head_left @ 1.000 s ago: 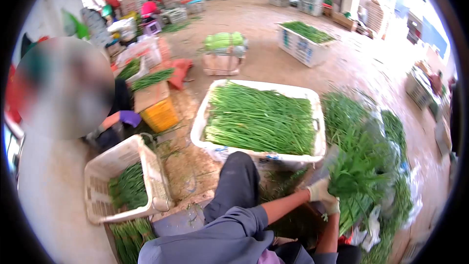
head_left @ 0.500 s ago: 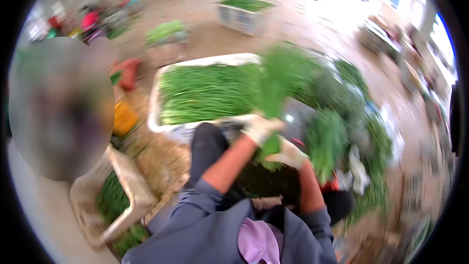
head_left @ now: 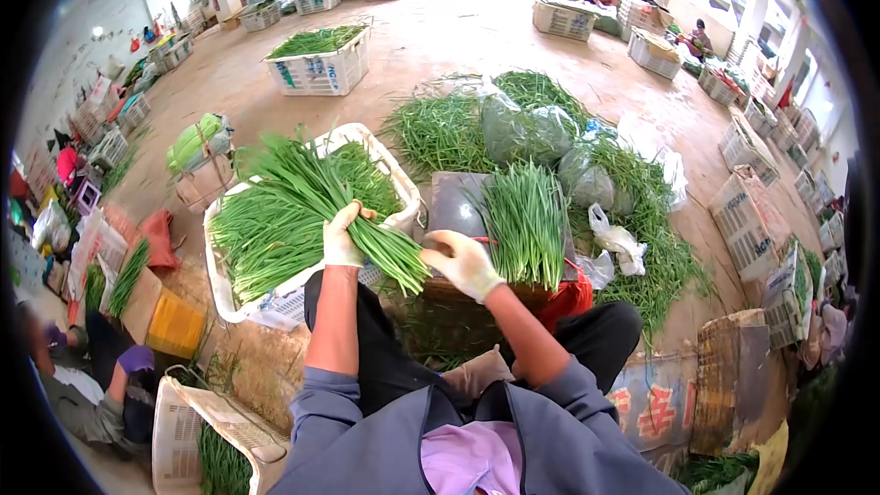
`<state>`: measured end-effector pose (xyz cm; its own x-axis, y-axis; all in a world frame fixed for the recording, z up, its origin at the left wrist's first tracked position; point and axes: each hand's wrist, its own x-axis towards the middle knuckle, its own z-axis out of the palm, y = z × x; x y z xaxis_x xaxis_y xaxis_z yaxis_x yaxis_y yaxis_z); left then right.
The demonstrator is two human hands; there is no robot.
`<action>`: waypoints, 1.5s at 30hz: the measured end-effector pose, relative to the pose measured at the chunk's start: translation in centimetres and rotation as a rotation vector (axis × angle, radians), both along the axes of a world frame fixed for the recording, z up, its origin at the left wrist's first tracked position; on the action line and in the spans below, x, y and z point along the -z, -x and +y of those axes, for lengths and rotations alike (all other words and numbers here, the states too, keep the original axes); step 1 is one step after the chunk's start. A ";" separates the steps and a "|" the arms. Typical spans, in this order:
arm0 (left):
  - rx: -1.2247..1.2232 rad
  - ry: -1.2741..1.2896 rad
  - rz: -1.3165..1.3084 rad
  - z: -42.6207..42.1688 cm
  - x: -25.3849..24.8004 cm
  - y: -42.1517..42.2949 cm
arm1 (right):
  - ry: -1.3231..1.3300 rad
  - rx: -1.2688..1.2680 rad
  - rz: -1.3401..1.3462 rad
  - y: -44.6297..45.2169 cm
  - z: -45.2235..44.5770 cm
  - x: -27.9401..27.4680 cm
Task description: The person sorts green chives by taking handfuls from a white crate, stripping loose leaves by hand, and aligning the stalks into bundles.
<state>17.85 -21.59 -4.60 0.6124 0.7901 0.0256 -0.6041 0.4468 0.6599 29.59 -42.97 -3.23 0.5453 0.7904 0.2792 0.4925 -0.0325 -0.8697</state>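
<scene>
My left hand (head_left: 344, 235), in a pale glove, is closed around a bunch of chives (head_left: 307, 185). The leaves fan out to the upper left over a white crate (head_left: 403, 174) of chives, and the stem ends point to the lower right. By those ends is my gloved right hand (head_left: 461, 264), its fingers apart; whether they touch the stems I cannot tell. Another pile of chives (head_left: 524, 225) lies to its right on a dark board (head_left: 451, 204).
Loose greens (head_left: 440, 133) and filled plastic bags (head_left: 522, 133) lie beyond the board. A full crate (head_left: 321, 76) stands farther off. At lower left are a tilted crate (head_left: 179, 431) and a co-worker's purple-gloved hand (head_left: 137, 358). Crates line the right side.
The view has swung to the left. The chives in my left hand have gone from upright beside the board to slanting over the crate. My right hand stays near the stem ends.
</scene>
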 end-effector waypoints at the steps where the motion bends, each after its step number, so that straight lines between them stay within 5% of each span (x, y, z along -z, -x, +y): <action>1: 0.044 0.019 -0.027 -0.3 0.4 -0.6 | 0.006 0.002 -0.039 0.3 1.1 0.6; 4: -0.026 -0.014 -0.018 -1.6 -0.6 -1.2 | -0.051 0.008 0.062 -0.5 2.8 2.2; 8: -0.035 0.104 -0.030 2.1 2.5 -0.4 | -0.260 -0.223 0.941 -2.6 -1.4 2.9; 11: -0.134 0.104 -0.135 3.1 1.3 0.6 | -0.289 -0.370 1.028 -4.6 -4.4 8.6; 13: -0.146 0.138 -0.186 4.3 1.4 0.6 | 0.607 -0.424 0.193 -6.0 -5.8 11.3; 14: -0.173 0.163 -0.163 4.2 1.3 0.8 | 0.767 -0.484 -0.383 -5.3 -6.4 11.4; 16: -0.225 0.176 -0.135 4.0 1.6 1.0 | 0.296 -0.106 -0.188 -4.2 -5.2 12.1; 17: -0.233 0.192 -0.127 4.2 2.0 0.9 | 0.345 -0.037 0.280 -3.6 -3.4 8.6; 18: -0.238 0.198 -0.123 4.5 2.1 0.7 | 0.187 -0.008 0.359 -2.3 -2.1 5.9; 20: -0.232 0.199 -0.124 4.4 2.4 0.6 | -0.081 -0.040 0.230 0.6 0.0 0.4; 22: -0.243 0.246 -0.103 4.2 2.4 0.5 | -0.190 -0.133 -0.291 1.1 2.0 -0.8; 27: -0.186 0.290 -0.168 3.9 2.6 0.8 | 0.169 -0.038 -0.579 0.7 4.0 -0.3; 38: -0.100 0.321 -0.160 3.0 2.9 0.0 | 0.114 -0.119 -0.483 2.0 3.7 -2.5; 40: -0.104 0.322 -0.136 2.9 3.0 -0.2 | -0.065 -0.086 -0.584 1.9 4.3 -2.2; 45: 0.105 0.304 0.044 1.6 2.3 0.1 | 0.039 -0.180 -0.628 1.5 5.3 -0.9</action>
